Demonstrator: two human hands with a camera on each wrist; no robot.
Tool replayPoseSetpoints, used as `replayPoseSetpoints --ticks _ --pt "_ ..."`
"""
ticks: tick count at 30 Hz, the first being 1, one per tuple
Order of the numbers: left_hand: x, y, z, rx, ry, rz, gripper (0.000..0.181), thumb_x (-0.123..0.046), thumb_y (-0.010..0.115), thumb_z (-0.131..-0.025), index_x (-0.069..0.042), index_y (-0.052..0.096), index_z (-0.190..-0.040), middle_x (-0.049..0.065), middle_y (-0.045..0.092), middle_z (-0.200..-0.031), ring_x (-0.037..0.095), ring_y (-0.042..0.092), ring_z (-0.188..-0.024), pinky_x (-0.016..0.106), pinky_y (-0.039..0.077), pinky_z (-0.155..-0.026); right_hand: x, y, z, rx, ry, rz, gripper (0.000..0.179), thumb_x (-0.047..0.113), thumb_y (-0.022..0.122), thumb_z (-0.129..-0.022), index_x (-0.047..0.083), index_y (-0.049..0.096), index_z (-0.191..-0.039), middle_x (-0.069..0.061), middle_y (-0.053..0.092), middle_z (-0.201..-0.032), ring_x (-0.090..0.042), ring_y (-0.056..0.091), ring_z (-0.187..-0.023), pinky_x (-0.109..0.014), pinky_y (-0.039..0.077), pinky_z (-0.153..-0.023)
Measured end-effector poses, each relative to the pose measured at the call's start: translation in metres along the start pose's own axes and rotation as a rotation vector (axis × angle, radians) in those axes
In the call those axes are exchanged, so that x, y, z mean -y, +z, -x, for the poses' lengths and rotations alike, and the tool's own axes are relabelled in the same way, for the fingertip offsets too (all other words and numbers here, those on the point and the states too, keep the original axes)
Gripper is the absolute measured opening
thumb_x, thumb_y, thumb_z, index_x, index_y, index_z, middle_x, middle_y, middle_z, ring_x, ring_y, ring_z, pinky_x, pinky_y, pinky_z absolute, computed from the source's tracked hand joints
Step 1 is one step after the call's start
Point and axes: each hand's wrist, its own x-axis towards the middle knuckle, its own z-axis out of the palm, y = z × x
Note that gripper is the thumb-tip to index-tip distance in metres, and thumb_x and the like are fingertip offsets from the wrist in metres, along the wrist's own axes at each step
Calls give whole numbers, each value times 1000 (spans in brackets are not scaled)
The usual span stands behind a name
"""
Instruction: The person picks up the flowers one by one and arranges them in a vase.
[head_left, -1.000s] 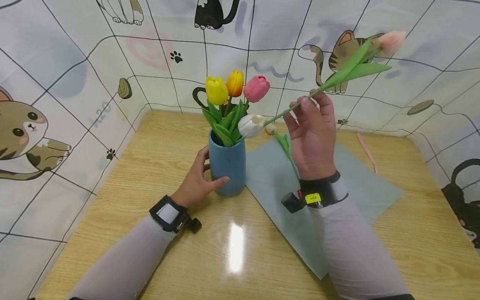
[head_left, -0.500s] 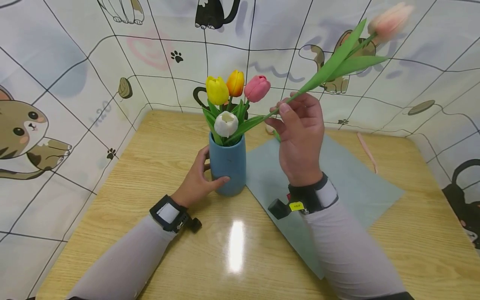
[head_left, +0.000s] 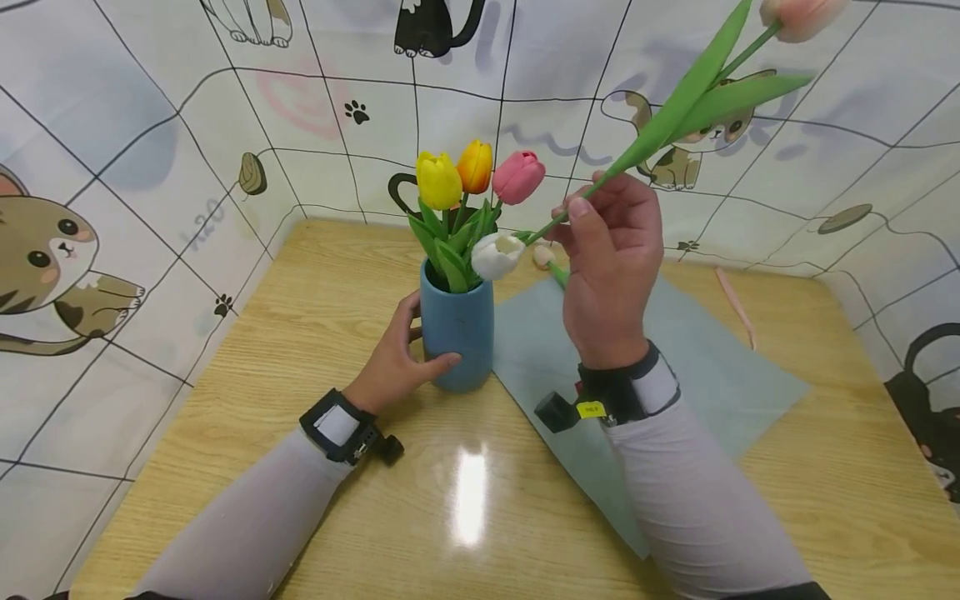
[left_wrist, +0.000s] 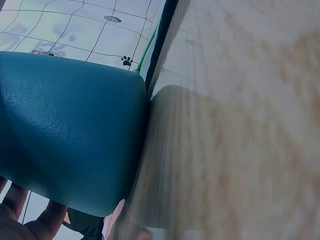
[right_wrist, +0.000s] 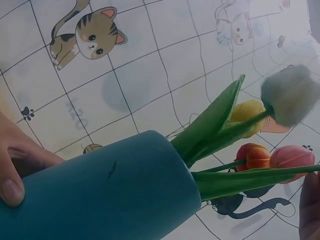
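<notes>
A blue vase (head_left: 459, 333) stands upright on the table, gripped by my left hand (head_left: 401, 358), thumb across its front and fingers behind. It holds a yellow tulip (head_left: 438, 180), an orange tulip (head_left: 475, 167), a pink tulip (head_left: 519, 177) and a white tulip (head_left: 497, 255) that leans right over the rim. To the right and above the rim, my right hand (head_left: 613, 283) pinches the stem of a pale pink tulip (head_left: 660, 137). That tulip slants up to the right, its head cut by the frame's top edge; its lower stem overlaps the white tulip's leaf.
Right of the vase lies a grey-green paper sheet (head_left: 697, 350), partly under my right forearm. A pale tulip (head_left: 543, 257) lies behind my right hand. A thin pink strip (head_left: 735, 307) lies at the back right. Cat-patterned cloth walls (head_left: 315, 175) border the wooden table (head_left: 300, 283).
My right hand has shifted left, then slightly back right, and the pale pink tulip's head has risen. The white tulip stood upright half a second ago and leans right again. My left hand stays put.
</notes>
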Motion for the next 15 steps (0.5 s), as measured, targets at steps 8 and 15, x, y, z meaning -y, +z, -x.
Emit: replayPoseSetpoints --ticks 8,15 --pt "0 0 1 -1 15 -9 97 -21 83 -89 -30 20 -162 0 33 -162 27 41 -145 61 41 -117 -1 4 2 -25 -38 18 20 -2 59 -94 4 58 -113 -9 62 -92 -22 65 -84 -30 59 -74" --pt "-1 0 0 -1 10 -9 98 -20 84 -88 -31 20 -161 -1 34 -162 26 41 -145 61 41 -117 1 2 -2 -70 -19 -21 20 -1 58 -94 4 56 -113 -9 59 -93 -23 62 -86 -30 58 -72"
